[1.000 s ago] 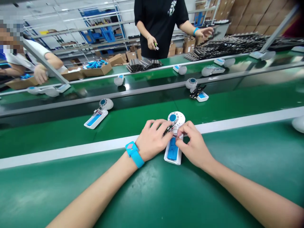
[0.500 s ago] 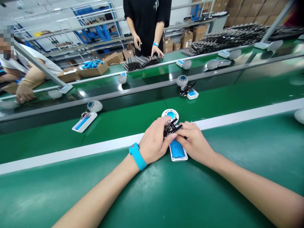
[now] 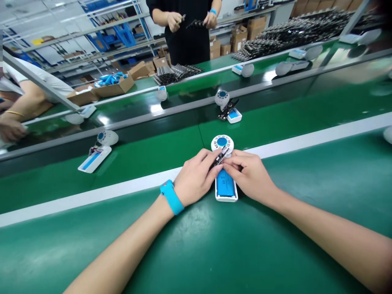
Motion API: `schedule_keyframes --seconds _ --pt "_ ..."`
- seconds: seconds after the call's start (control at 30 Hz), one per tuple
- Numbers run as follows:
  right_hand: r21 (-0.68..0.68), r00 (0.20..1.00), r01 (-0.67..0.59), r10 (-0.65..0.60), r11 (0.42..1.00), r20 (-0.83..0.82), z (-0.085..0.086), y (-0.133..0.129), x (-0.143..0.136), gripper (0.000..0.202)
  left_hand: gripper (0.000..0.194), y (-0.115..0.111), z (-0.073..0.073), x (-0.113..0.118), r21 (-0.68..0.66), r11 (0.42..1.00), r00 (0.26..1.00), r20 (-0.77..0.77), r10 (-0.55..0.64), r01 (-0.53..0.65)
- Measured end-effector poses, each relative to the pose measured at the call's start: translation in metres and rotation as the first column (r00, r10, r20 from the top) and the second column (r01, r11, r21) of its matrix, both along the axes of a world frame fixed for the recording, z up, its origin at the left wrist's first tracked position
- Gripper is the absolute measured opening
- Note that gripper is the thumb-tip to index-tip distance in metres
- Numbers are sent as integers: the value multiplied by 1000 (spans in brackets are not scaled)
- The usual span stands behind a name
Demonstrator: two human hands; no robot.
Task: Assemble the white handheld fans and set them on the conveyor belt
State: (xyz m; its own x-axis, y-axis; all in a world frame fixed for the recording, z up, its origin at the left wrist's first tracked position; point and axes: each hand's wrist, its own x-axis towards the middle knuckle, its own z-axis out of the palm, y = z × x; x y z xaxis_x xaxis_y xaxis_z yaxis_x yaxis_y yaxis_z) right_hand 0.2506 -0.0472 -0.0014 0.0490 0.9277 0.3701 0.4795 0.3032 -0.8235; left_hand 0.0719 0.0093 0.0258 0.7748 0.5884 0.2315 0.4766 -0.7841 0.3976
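**Both hands on one fan shell at the white line**

Left hand, blue wristband on the wrist, and right hand meet over a white fan shell lying flat on the green surface. Shell's round head sits on the white stripe; handle points back toward the person, blue battery seated in it. Between the hands, at the neck of the shell, a small black circuit board. Left grip pinches the board's near end between thumb and fingers; right grip pressed together on its other side, fingertips touching the board. Board tilted, one end toward the head.

On the belt beyond: another shell to the left with battery in, a third further back with a board lying across it. Across the line, a person in a black shirt holds dark parts in both hands. Cardboard boxes and black trays along the far surface. An arm at far left.
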Motion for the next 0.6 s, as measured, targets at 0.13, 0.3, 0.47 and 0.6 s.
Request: schedule_keyframes --seconds 0.13,0.3,0.47,0.6 --pt "-25 998 56 -57 998 -3 0 0 0 31 44 4 3 -5 -138 990 999 39 -36 41" --pt "31 999 45 -44 999 -14 1 -1 0 29 45 3 2 -4 -165 986 999 6 -33 34" --pt "24 998 43 -42 999 -36 2 -1 -1 30 46 2 0 -3 -91 995 999 -19 -31 29" --pt "1 999 39 -39 999 -25 3 -1 -1 30 45 2 -1 -4 -34 998 998 -24 -51 50"
